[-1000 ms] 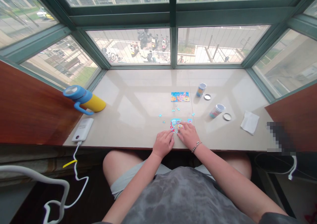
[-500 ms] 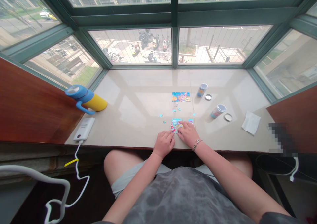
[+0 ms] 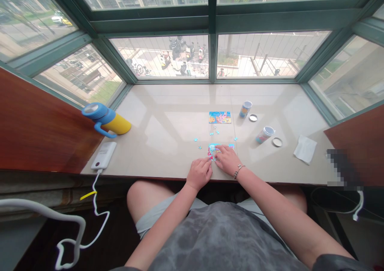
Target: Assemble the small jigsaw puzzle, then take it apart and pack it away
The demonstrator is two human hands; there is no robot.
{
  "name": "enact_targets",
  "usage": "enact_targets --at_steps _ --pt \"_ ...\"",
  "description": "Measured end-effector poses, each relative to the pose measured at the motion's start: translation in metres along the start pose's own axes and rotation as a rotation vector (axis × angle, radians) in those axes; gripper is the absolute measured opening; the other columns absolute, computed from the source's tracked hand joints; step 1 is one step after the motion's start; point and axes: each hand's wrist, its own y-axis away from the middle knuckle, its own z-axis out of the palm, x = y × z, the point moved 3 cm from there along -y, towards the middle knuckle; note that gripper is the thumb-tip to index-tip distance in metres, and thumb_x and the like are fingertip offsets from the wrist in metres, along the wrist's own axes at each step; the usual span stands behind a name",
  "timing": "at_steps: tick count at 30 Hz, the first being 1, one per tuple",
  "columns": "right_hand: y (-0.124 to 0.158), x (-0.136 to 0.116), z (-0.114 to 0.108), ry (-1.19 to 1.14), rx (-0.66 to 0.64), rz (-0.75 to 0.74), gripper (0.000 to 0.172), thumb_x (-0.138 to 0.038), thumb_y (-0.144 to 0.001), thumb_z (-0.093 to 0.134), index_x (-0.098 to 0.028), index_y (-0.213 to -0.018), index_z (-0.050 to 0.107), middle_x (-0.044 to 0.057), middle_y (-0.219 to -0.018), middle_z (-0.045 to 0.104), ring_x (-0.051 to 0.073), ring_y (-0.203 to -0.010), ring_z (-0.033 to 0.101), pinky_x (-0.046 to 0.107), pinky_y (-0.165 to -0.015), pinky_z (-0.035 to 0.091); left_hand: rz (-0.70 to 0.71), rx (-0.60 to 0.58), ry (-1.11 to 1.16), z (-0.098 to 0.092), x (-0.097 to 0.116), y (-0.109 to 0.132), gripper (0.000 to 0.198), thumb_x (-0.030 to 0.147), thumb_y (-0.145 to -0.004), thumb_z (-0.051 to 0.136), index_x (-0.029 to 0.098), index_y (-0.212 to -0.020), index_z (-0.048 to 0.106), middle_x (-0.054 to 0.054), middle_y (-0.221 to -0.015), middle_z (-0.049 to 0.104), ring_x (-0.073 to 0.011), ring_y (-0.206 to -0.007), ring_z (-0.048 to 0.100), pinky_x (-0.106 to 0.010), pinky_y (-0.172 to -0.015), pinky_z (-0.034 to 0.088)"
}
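Right hand point(image 3: 227, 161) resting fingertips on jigsaw puzzle point(image 3: 213, 150), nearer than left hand point(image 3: 198, 174); puzzle lying lengthwise across table point(image 3: 168, 159); cannot tell whether either grip is closed.

A partly assembled, colorful jigsaw puzzle point(image 3: 213, 150) lies flat near loose blue pieces point(image 3: 199, 147).

The sill point(image 3: 168, 103) is smooth, glossy stone, the side panel point(image 3: 45, 123) glossy reddish wood. The puzzle point(image 3: 220, 117) looks like matt card, the tissue point(image 3: 305, 149) soft matt paper, the flask point(image 3: 106, 121) smooth plastic, the lid point(image 3: 277, 142) dull metal.
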Motion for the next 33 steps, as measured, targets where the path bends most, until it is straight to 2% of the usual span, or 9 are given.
enact_targets --at_steps 4,9,18,30,33 --pt "-0.0001 -0.0031 0.0033 -0.003 -0.008 -0.017 0.007 -0.025 -0.091 0.066 -0.023 -0.096 0.07 0.009 -0.143 0.055 0.029 -0.132 0.047 0.049 -0.111 0.04 0.005 -0.001 0.005 -0.0006 0.0005 -0.0006 0.036 0.02 -0.095 0.055 0.027 -0.128 0.068 -0.008 -0.137 0.066 -0.0292 -0.119 0.062 -0.052 -0.102 0.048" --pt "0.0005 -0.0036 0.0038 -0.002 0.022 -0.007 0.018 -0.026 -0.091 0.067 -0.024 -0.109 0.069 0.01 -0.144 0.055 0.029 -0.133 0.047 0.049 -0.113 0.039 0.005 0.001 0.011 -0.0009 0.0007 -0.0007 0.037 0.021 -0.095 0.053 0.027 -0.128 0.068 -0.009 -0.136 0.067 -0.0303 -0.12 0.062 -0.054 -0.101 0.049" --pt "-0.0055 0.0006 0.0046 -0.015 -0.012 0.004 0.011 -0.029 -0.087 0.072 -0.023 -0.095 0.07 0.009 -0.143 0.055 0.03 -0.132 0.046 0.049 -0.111 0.04 0.002 -0.003 0.007 -0.0006 0.001 -0.0001 0.036 0.02 -0.095 0.053 0.027 -0.128 0.068 -0.008 -0.137 0.066 -0.0295 -0.119 0.061 -0.052 -0.102 0.048" --pt "-0.0078 0.0013 0.0087 -0.052 -0.031 0.018 0.009 -0.026 -0.082 0.072 -0.022 -0.09 0.069 0.009 -0.141 0.056 0.029 -0.132 0.046 0.046 -0.112 0.038 0.007 -0.011 -0.001 -0.0012 0.0005 -0.0003 0.036 0.02 -0.096 0.053 0.027 -0.127 0.068 -0.009 -0.137 0.066 -0.0301 -0.119 0.061 -0.053 -0.101 0.048" --pt "-0.0073 -0.0019 0.0047 -0.015 -0.036 0.013 0.013 -0.028 -0.085 0.071 -0.022 -0.096 0.07 0.01 -0.144 0.055 0.03 -0.133 0.044 0.048 -0.112 0.038 0.014 0.003 -0.008 -0.0007 0.0004 -0.0002 0.035 0.02 -0.095 0.055 0.026 -0.127 0.068 -0.009 -0.136 0.066 -0.0293 -0.119 0.062 -0.051 -0.101 0.048"
